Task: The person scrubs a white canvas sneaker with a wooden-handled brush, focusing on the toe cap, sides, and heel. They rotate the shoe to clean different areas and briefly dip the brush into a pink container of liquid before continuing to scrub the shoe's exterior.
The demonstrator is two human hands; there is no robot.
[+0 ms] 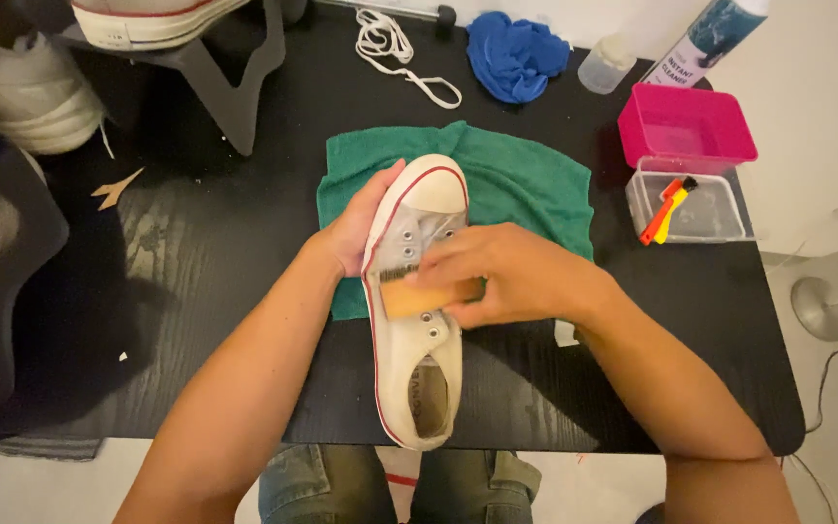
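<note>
On the black table, my left hand clamps the white sneaker steady over the green towel; my right hand grips the wooden brush across its eyelets.

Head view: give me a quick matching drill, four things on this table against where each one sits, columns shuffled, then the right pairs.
Things:
1. white sneaker
2. blue cloth
3. pink tub
4. white shoelace

Places:
A. far edge of the black table, crumpled, right of the lace
B. on the green towel, steadied by the left hand while the right hand presses a wooden brush on it
C. loose, far side, left of the blue cloth
D. right side, behind the clear tub

Pairs: 1-B, 2-A, 3-D, 4-C
</note>
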